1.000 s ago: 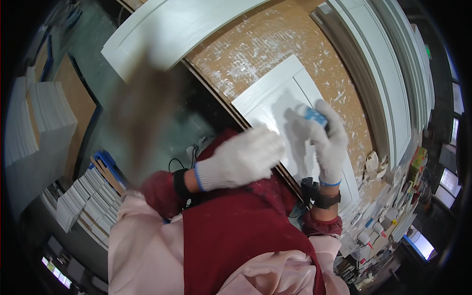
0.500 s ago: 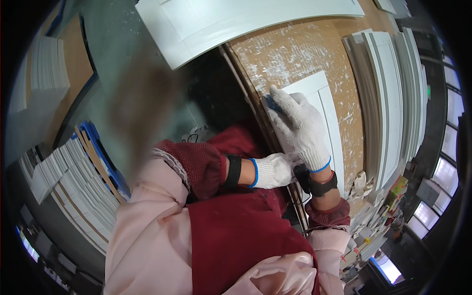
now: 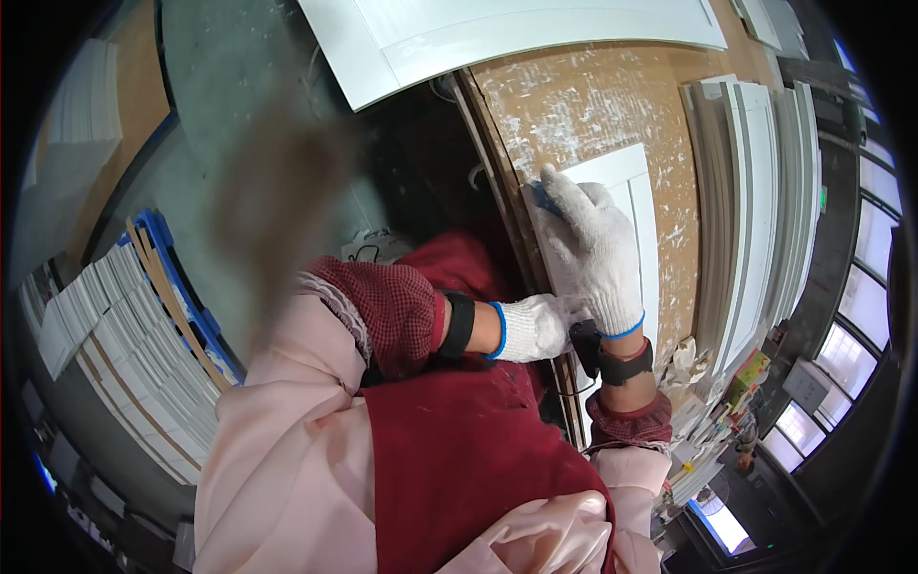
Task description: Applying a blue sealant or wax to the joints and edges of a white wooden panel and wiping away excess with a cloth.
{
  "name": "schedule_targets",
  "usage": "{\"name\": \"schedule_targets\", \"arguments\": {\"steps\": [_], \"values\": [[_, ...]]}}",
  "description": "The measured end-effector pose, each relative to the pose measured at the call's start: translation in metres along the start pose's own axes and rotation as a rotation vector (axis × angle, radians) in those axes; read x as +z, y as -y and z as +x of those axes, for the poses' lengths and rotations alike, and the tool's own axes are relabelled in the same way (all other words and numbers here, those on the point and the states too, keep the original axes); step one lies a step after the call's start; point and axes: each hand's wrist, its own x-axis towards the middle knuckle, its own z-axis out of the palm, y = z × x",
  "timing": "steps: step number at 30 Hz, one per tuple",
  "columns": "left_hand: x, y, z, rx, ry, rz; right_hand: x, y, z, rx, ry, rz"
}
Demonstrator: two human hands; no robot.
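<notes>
A narrow white panel [image 3: 633,182] with a recessed frame lies on the brown, white-smeared worktop, along its near left edge. My right hand [image 3: 601,253], in a white knit glove with a blue cuff, lies over this panel. Its thumb side and fingers close on a small dark-blue thing [image 3: 545,199], mostly hidden, at the panel's left edge. My left hand [image 3: 532,328], gloved alike, is at the worktop's edge beside my right wrist. Its fingertips are hidden and blurred there, so what they touch does not show. Both wrists wear black straps.
A larger white panel [image 3: 459,38] overhangs the worktop [image 3: 535,115] at the far side. Several white door panels [image 3: 746,210] stand stacked on the right. Stacked white boards [image 3: 143,354] beside a blue pallet [image 3: 182,277] are on the left. Cluttered small items [image 3: 703,421] lie at lower right.
The view has shifted slightly, moving the worktop and panels a little rightward. My right hand keeps its hold on the blue thing, and my left hand stays by the right wrist.
</notes>
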Motion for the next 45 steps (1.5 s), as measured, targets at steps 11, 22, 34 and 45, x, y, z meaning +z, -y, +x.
{"name": "schedule_targets", "arguments": {"steps": [11, 22, 34, 45], "values": [[0.02, 0.014, 0.003, 0.257, -0.206, 0.175, -0.005, 0.003, 0.001, 0.009, 0.028, -0.026], [0.019, 0.015, 0.001, 0.291, -0.313, 0.047, -0.006, 0.002, 0.003, -0.004, -0.067, 0.068], [0.02, 0.013, 0.004, 0.133, -0.166, -0.092, -0.003, 0.004, 0.007, -0.059, 0.006, -0.005], [0.018, 0.018, 0.001, 0.315, -0.299, 0.043, -0.003, -0.001, -0.001, -0.043, -0.083, 0.066]]}}
